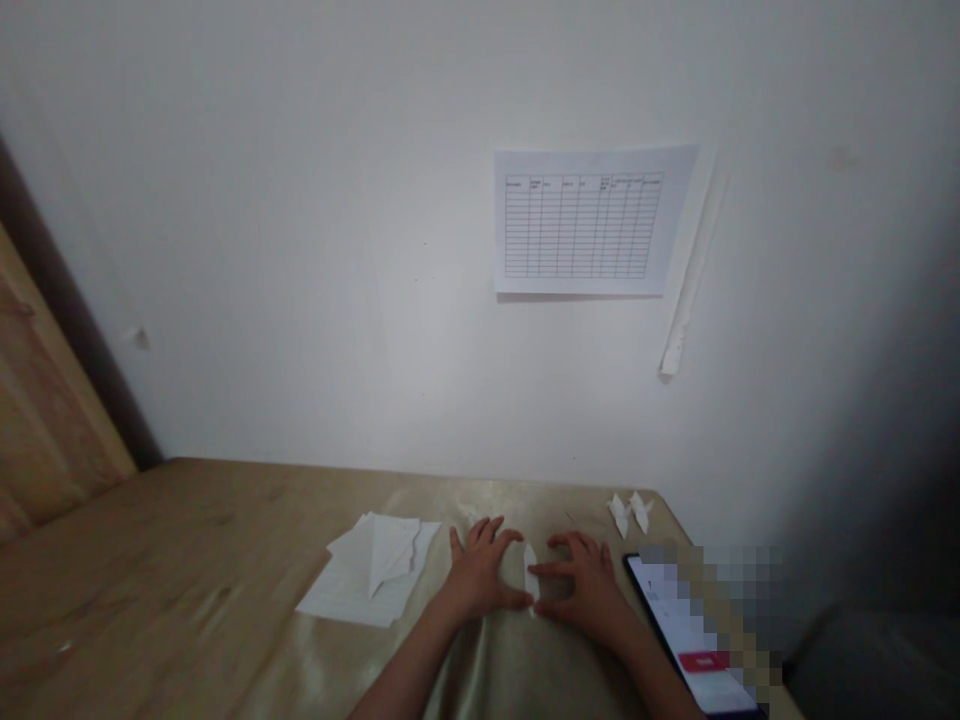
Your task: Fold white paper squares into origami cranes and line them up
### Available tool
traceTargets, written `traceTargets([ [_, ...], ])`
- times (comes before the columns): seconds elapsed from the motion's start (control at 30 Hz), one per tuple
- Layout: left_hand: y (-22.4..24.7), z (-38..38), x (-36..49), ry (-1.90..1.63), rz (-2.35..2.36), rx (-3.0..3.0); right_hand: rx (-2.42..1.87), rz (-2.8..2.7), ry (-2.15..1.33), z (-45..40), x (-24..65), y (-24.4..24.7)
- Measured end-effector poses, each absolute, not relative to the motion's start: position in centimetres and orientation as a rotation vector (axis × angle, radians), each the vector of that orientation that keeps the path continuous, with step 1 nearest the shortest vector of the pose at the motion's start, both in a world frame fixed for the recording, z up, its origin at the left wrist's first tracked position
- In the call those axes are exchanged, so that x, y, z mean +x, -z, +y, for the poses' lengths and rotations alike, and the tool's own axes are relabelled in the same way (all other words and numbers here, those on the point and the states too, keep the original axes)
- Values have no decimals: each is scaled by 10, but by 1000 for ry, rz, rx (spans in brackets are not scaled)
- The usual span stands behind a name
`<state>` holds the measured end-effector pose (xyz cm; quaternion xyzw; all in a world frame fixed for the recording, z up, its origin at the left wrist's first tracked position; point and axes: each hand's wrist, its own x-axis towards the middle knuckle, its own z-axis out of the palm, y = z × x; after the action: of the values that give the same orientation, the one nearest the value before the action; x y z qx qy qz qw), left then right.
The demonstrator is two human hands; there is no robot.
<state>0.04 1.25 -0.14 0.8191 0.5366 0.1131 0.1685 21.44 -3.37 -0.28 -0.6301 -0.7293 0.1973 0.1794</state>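
While the slim folded paper (pixel 531 582) lies right of the loose sheets (pixel 352 590), the left hand (pixel 476 582) and right hand (pixel 591 592) hold their fingers apart, thumbs seemingly at its near tip; light, even pressure suits crisp, straight creases

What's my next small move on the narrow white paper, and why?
Probably lower the left hand's index fingertip onto the far end of the paper: both thumbs are at its near end, while that fingertip appears just off the far end.
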Motion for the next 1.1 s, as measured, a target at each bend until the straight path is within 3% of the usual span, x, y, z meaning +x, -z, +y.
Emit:
traceTargets([
  [0.57, -5, 11, 0, -310, 1515, 2318, -1915, -2049, -391, -35, 208, 9],
  [0.97, -7, 9, 0, -356, 1484, 2306, -1637, -2125, -434, -30, 204, 6],
  [1.1, -8, 9, 1, -407, 1474, 2284, -1693, -2064, -294, -30, 205, 7],
])
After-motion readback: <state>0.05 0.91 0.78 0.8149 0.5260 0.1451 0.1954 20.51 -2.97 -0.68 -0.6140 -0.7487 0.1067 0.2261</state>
